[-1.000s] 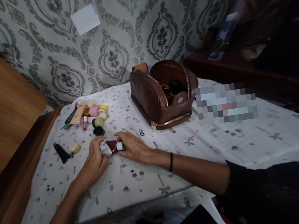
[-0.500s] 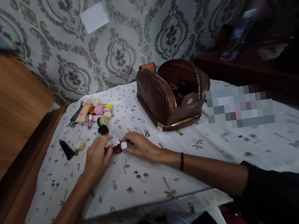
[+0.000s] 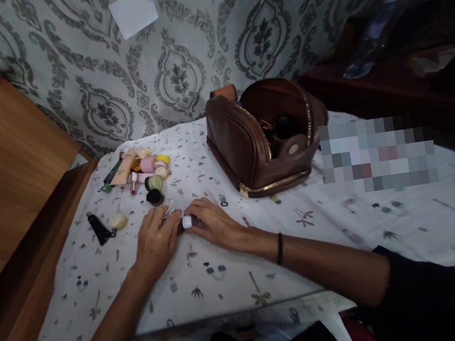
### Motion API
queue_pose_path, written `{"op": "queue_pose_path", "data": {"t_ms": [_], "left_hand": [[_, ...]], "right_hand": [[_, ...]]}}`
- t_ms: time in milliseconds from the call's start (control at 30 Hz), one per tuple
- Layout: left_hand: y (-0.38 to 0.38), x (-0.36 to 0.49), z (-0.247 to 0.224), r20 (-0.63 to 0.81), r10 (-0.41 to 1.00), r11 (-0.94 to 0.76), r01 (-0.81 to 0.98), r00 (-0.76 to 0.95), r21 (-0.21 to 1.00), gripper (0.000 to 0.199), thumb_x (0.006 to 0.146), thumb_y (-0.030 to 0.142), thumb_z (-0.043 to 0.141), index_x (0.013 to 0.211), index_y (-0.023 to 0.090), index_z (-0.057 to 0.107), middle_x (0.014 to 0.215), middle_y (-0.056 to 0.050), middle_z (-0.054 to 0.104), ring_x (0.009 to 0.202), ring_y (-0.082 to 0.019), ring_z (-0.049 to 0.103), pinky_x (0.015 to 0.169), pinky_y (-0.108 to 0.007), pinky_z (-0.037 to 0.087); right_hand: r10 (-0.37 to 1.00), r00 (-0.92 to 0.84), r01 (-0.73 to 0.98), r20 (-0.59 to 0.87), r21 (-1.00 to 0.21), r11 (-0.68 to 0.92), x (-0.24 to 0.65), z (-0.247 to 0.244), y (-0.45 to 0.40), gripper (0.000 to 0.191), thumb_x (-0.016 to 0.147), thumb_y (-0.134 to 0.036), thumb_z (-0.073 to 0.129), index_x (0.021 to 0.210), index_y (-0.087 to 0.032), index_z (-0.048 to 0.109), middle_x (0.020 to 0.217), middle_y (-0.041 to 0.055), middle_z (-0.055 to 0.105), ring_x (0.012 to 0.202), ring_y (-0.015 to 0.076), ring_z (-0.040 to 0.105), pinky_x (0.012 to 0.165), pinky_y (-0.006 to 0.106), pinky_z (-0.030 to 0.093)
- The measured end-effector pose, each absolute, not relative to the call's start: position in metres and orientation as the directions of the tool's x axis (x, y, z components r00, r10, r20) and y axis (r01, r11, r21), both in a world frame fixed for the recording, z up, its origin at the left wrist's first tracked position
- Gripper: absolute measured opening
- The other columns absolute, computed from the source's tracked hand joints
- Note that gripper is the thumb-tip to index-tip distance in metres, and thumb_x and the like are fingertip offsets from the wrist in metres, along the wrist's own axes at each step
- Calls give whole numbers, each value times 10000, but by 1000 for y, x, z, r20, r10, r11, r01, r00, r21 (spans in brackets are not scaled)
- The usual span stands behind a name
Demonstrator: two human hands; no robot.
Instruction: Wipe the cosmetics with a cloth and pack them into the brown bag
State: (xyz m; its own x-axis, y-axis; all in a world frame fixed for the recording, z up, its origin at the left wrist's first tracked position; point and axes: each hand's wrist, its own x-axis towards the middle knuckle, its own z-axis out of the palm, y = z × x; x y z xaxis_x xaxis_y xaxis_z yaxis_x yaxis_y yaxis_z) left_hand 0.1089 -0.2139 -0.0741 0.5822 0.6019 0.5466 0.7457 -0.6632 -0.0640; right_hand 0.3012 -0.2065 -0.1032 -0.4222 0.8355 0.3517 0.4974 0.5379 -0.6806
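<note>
A small dark red bottle with a white label or cap (image 3: pixel 187 222) lies sideways just above the cloth, between my two hands. My right hand (image 3: pixel 215 224) is closed around its right end, with a dark band on the wrist. My left hand (image 3: pixel 156 238) is closed over a white tissue (image 3: pixel 170 205), its fingers pressed to the bottle's left part. Most of the tissue and the dark red part are hidden under those fingers. Right beyond my left hand stands a black-lidded jar (image 3: pixel 155 196).
Several cosmetic tubes and jars (image 3: pixel 148 164) lie in a cluster at the back left. Nearer are a black tube (image 3: pixel 99 228) and a cream-coloured round piece (image 3: pixel 118 221). An unzipped brown leather bag (image 3: pixel 242 151) stands behind my right hand. A plastic bottle (image 3: pixel 373 31) leans at the right.
My left hand has slid right over the bottle, and its fingers now cover more of the tissue and the dark red part. My right hand keeps its hold. The view has shifted slightly.
</note>
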Motion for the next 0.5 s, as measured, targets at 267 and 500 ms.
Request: {"op": "queue_pose_path", "data": {"t_ms": [267,500], "left_hand": [[-215,99,-70,551,691,-550,835,467,-18,311,1014,260,416,1091,188,709,1016,-107,632,899,-236,550,822,-390,483],[-220,91,-70,548,755,-461,886,359,55,349,1020,298,400,1112,183,717,1016,-108,609,950,-251,567,876,-406,493]], "right_hand": [[839,-408,464,361,-709,531,302,-104,-207,142,854,-121,698,976,-160,638,989,68,619,979,224,535,891,390,449],[831,-424,460,361,-704,541,303,-103,-207,153,853,-128,703,983,-160,630,977,69,615,956,224,536,878,387,442]]}}
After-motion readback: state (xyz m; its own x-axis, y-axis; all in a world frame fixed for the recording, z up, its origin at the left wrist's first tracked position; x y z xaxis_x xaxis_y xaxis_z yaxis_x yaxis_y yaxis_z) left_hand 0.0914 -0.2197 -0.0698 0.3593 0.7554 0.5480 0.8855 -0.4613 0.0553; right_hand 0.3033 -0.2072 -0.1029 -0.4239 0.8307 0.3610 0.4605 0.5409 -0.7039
